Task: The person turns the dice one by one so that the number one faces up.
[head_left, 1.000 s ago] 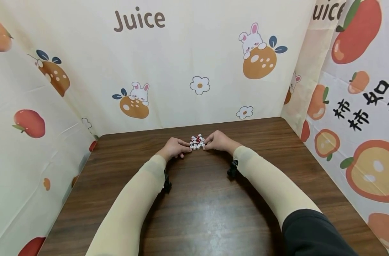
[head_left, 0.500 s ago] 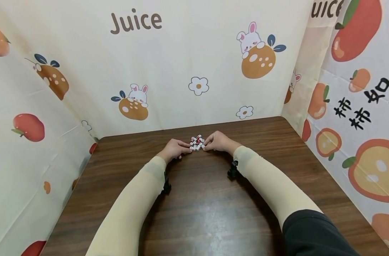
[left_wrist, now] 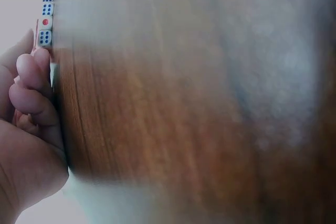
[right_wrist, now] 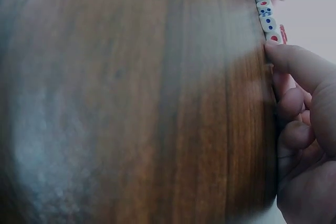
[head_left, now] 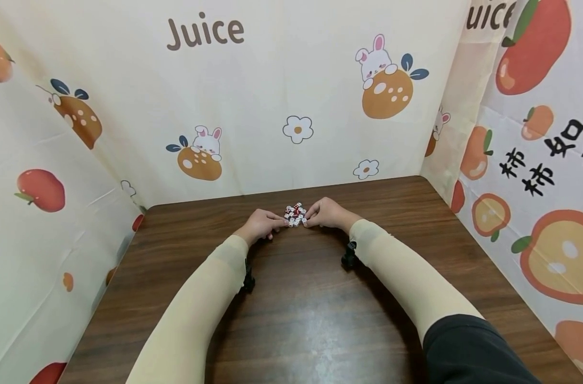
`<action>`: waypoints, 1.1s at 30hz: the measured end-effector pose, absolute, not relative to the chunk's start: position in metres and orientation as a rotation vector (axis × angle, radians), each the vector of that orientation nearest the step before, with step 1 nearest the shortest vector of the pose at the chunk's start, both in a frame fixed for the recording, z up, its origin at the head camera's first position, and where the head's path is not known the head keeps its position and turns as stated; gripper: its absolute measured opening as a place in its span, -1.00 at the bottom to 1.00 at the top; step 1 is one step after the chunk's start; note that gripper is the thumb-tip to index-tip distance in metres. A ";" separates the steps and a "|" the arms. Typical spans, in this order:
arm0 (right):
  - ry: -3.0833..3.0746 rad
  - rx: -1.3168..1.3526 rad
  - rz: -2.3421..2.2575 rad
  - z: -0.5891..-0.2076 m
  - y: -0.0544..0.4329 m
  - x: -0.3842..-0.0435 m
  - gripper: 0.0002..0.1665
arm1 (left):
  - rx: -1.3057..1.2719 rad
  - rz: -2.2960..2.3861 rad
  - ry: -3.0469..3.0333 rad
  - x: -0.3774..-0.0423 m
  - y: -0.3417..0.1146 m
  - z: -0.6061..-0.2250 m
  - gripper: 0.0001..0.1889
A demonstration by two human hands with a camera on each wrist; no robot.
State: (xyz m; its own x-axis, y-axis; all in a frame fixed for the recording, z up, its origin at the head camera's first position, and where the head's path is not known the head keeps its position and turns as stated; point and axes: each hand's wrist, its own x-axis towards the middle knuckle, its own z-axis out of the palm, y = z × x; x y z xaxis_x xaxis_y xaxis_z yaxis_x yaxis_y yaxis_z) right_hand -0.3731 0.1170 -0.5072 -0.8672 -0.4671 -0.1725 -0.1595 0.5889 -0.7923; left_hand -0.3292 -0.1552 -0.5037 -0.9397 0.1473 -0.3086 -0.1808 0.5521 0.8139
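A small cluster of white and red dice sits near the far edge of the table, with red ones in its middle. My left hand holds the cluster's left side between thumb and forefinger tips. From the right, thumb and forefinger of my right hand grip the other side. In the left wrist view, a front row of white dice with blue and red pips runs between both hands. The right wrist view has my thumb against the end die of that row. Other fingers of both hands are curled under; the cluster's back is hidden there.
The dark brown wooden table ends just behind the dice at a fruit-printed cloth backdrop. More printed cloth borders the right side. Black wrist cameras hang below both wrists, close over the table.
Both hands stay almost still at the cluster, with only tiny fingertip shifts on its front dice. The head view has tilted slightly.
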 end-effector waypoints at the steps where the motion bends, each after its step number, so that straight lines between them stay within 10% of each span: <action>1: 2.461 -0.506 -1.173 -0.507 0.117 -0.373 -0.80 | -0.025 1.342 2.450 -0.329 -0.156 -0.504 -0.71; 33: 2.458 -0.499 -1.172 -0.508 0.117 -0.373 -0.80 | 0.081 1.289 2.486 -0.320 -0.159 -0.498 -0.63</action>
State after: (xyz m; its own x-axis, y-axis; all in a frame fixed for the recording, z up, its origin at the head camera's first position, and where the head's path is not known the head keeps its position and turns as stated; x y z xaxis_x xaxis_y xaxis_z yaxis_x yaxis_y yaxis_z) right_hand -0.3726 0.1169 -0.5080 -0.8687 -0.4631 -0.1759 -0.1547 0.5910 -0.7917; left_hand -0.3199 -0.1585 -0.4983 -0.9410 0.2033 -0.2703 -0.1039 0.5869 0.8030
